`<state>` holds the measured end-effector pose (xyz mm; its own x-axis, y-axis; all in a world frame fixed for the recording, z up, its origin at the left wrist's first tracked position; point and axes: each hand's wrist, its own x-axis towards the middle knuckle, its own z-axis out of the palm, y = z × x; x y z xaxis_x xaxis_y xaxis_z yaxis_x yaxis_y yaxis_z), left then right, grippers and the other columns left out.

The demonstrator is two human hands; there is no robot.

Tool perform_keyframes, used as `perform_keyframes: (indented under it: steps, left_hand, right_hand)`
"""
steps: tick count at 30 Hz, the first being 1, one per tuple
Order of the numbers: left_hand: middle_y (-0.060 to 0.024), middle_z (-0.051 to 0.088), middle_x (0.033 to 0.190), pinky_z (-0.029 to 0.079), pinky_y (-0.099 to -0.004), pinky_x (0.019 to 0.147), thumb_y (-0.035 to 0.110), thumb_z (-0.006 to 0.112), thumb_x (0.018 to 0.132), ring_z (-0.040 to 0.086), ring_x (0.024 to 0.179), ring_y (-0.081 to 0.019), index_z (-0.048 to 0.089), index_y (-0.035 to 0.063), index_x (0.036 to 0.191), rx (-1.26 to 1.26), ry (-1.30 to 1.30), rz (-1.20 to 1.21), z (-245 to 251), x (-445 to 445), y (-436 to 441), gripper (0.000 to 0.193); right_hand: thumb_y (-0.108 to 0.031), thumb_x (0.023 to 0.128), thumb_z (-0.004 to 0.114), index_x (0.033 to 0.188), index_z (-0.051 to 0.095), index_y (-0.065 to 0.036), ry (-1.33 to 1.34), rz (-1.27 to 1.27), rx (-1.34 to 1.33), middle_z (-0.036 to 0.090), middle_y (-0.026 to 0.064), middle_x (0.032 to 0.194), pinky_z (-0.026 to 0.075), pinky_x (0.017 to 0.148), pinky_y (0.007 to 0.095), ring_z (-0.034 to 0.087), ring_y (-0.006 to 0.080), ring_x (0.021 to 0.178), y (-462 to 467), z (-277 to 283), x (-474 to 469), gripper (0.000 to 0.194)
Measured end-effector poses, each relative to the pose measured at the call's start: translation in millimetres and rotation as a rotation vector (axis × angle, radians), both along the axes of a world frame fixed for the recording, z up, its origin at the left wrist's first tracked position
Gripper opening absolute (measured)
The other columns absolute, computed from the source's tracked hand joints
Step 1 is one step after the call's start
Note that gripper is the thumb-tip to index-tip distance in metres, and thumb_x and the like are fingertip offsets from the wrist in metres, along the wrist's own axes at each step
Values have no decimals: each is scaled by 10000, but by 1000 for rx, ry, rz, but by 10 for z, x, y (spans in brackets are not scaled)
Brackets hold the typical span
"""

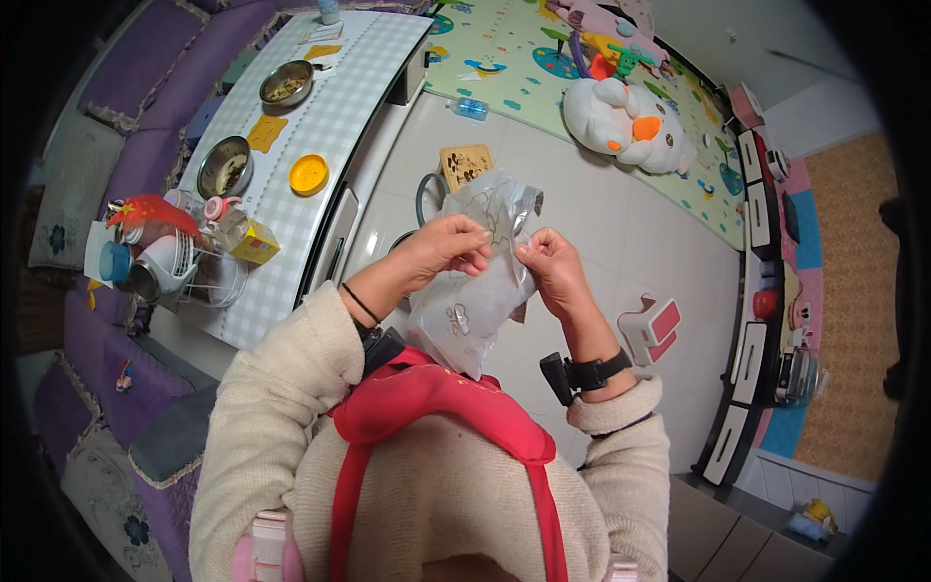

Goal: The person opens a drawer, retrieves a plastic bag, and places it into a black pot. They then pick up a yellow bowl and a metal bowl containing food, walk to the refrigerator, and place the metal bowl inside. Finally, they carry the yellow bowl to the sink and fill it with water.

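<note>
A translucent plastic bag (460, 320) with printed figures hangs in front of my red apron (429, 400). My right hand (556, 273) pinches the bag's upper right edge between thumb and fingers. My left hand (447, 251) lies over the bag's upper left part with thumb and fingers curled close together. Whether a fold of plastic is between those fingertips is unclear. Just past the bag, on the floor, lies a wooden board (467, 164) with dark pieces on it. A dark round rim (430, 196) is partly hidden behind the bag.
To the left stands a table with a checked cloth (356, 69), metal bowls (225, 167), a yellow lid (308, 174) and a wire rack (218, 284). A red-and-white stool (649, 327) stands at right. Ahead are a plastic bottle (469, 108), a play mat (509, 65) and a white plush toy (618, 124).
</note>
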<state>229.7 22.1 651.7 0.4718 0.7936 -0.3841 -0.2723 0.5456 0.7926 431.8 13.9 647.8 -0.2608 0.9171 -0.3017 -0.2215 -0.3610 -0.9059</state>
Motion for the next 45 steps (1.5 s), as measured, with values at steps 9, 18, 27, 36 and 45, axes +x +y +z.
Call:
perform_keyframes:
  steps: [9,18,27,36,45]
  left_hand:
    - [-53,563,673,465,-212,534,130,535,814,548,559,-108,534,23,758,59,34,-48,-113,136,11,121]
    - [-77,585,688,473,-229,538,90,505,817,562,566,-122,540,5,729,95,73,-32,-175,94,24,128]
    - [-117,595,780,501,-274,663,80,468,823,601,693,-186,504,0,794,46,-126,156,-328,-65,79,93]
    - [-182,532,1015,385,-439,906,123,344,859,527,960,-299,458,-56,1028,-145,-649,537,-409,-466,271,271]
    - [-185,521,966,411,-417,871,108,333,849,512,915,-291,473,-78,932,64,-748,503,-731,-1003,564,247]
  right_hand:
    - [-96,808,552,818,538,-16,-93,-41,-9,556,8,731,391,567,190,482,61,618,-60,32,-173,83]
    - [-125,828,532,829,526,-34,-37,-136,-50,534,7,744,395,601,211,481,85,648,-3,-99,-88,92]
    - [-92,846,472,826,481,-32,58,-266,-84,525,34,739,411,606,250,476,123,635,58,-244,51,64]
    - [-46,859,299,1026,438,62,351,-458,-207,494,200,1092,405,880,442,525,309,971,96,-567,450,243]
    - [-50,852,338,981,452,61,732,-660,-303,522,147,957,480,747,326,535,227,862,219,-765,893,205]
